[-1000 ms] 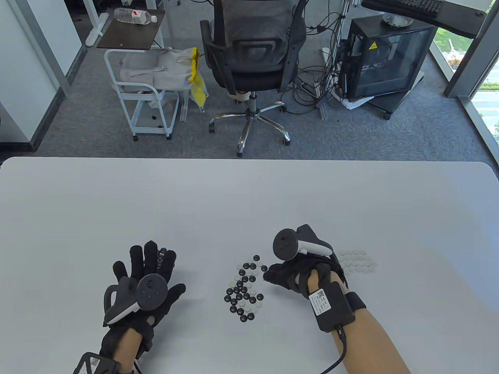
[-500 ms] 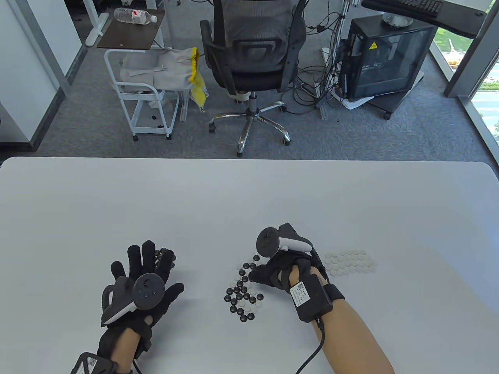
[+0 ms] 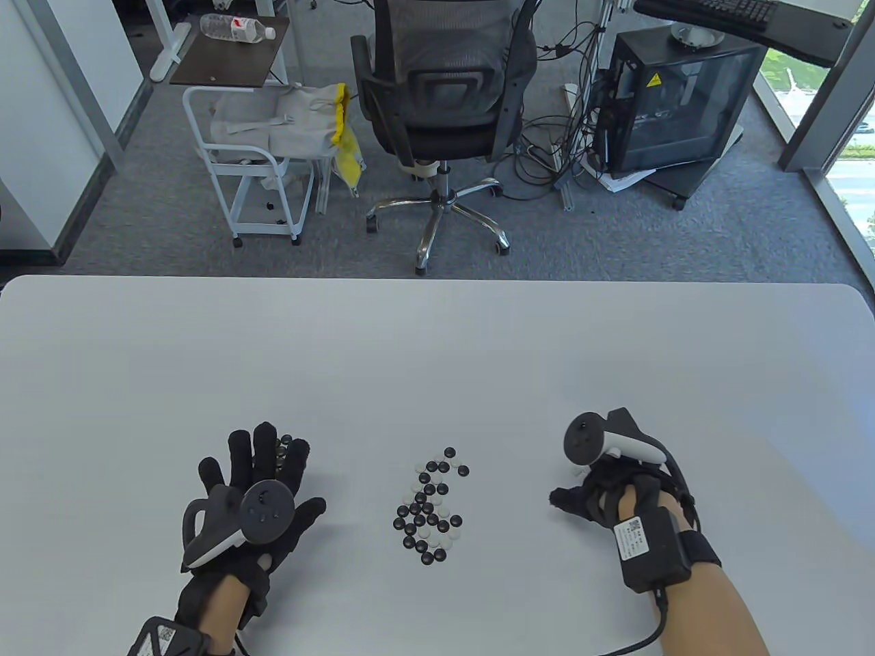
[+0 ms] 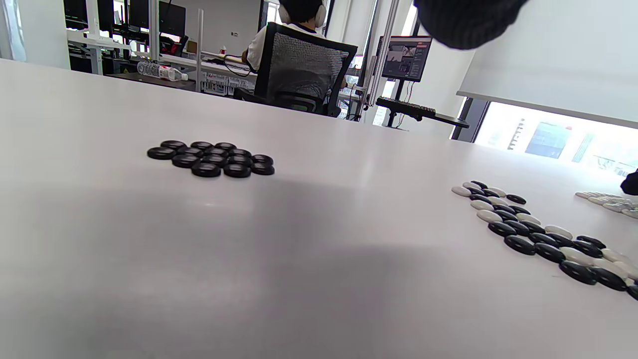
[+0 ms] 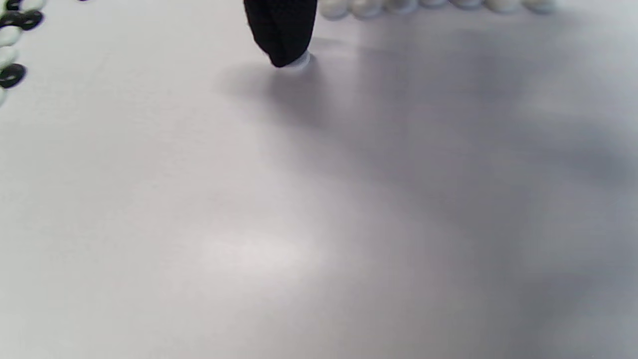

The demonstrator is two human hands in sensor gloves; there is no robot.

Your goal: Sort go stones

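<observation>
Nearest us, the right hand point(image 3: 601, 495) sits low on the table point(image 3: 437, 342), and in the right wrist view one fingertip point(image 5: 284, 45) presses a white stone point(image 5: 300, 61) flat against the top — dragging it, I'd judge, toward the white row point(image 5: 428, 4) just beyond. Whether the other fingers are curled, I cannot tell. Best done with light, steady pressure so the stone slides rather than flips, stopping beside the row without knocking it. The left hand point(image 3: 253, 492) lies released, fingers straight and spread, by the sorted black stones point(image 4: 212, 158). Between the hands, the mixed pile point(image 3: 431, 509) of black and white waits — plenty left to sort. Nothing blocks the sliding path. Farther back, off the table: an office chair point(image 3: 444, 89), a white cart point(image 3: 253, 164), a computer case point(image 3: 677, 102) with tangled cables.
</observation>
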